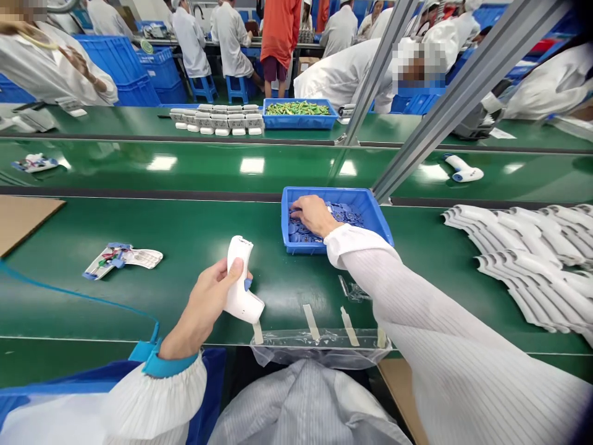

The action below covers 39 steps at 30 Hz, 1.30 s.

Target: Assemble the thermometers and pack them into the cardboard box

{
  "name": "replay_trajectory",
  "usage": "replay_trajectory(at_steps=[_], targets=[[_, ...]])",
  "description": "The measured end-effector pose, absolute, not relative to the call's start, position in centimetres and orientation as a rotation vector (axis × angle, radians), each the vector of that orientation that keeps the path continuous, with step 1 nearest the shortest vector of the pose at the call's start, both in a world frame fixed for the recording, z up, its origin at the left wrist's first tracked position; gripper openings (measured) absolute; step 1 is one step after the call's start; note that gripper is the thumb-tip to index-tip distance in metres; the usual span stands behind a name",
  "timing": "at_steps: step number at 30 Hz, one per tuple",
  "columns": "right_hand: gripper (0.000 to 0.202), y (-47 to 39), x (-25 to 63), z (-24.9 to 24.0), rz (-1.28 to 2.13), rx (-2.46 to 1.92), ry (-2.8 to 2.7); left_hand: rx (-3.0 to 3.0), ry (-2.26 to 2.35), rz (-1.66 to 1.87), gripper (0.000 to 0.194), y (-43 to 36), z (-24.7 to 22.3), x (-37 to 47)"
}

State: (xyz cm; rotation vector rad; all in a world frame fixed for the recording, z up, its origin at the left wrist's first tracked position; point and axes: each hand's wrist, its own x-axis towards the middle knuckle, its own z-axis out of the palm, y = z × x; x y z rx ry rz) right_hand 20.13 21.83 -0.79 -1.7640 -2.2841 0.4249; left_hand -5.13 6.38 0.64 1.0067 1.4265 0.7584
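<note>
- While the left hand (209, 299) grips a white housing (241, 306) over the near side of the green workbench (194, 225), the right hand (317, 216) is down inside a blue tray (306, 248) of small blue parts (348, 214).
- Left fingers: closed around the middle of the housing, thumb laid across its face. Hold looks firm.
- Right fingers: bent among the blue parts; from where I stand, I cannot tell whether any piece is pinched.
- Housing location: left of the tray and apart from it, tilted, near the tape strips (311, 322) that fix a clear bag (324, 340) to the bench edge. Contact with the bench not confirmed.
- Done: a blue piece (248, 284) shows at the housing's inner curve; I judge it fitted, though the fingers partly cover it.
- Outstanding: no wiring or screen is visible on the held housing, so I rate it part-built. Its far side is hidden.
- Comparison: an opened assembly (121, 253), lying to the left, shows blue parts with red and green wiring, and appears further advanced.
- Backlog: stacked white shells (528, 287) lie at the right, touched by neither hand. The tray is well stocked; much of the batch looks unworked.
</note>
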Motion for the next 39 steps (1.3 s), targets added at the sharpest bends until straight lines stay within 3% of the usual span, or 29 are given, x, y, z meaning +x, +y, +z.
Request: replay_trajectory(at_steps=[5, 10, 13, 23, 29, 34, 39], targets=[[0.028, 18.6, 20.4, 1.2, 0.417, -1.703, -2.061, 1.313, 1.357, 0.772, 0.046, 6.3, 1.0, -3.9], [0.026, 11.6, 20.5, 3.7, 1.133, -1.404, -1.564, 1.728, 1.348, 0.734, 0.036, 6.8, 2.1, -2.5], [0.028, 8.5, 19.8, 4.4, 1.265, -1.239, -1.536, 1.875, 1.291, 0.713, 0.037, 7.1, 2.4, -1.6], [0.036, 6.5, 19.2, 4.3, 0.747, -1.239, -1.960, 2.046, 1.232, 0.669, 0.044, 7.2, 2.3, -1.0], [0.027, 5.4, 18.8, 1.8, 0.519, -1.270, -1.982, 2.293, 1.348, 0.889, 0.029, 6.6, 0.1, 0.3], [0.018, 3.0, 19.8, 1.2, 0.600, -1.445, -1.975, 2.301, 1.303, 0.912, 0.026, 5.4, -0.7, 0.9], [0.021, 0.8, 18.8, 0.7, 0.642, -1.405, -2.015, 2.086, 1.786, 1.215, 0.049, 5.1, -2.4, 1.7]])
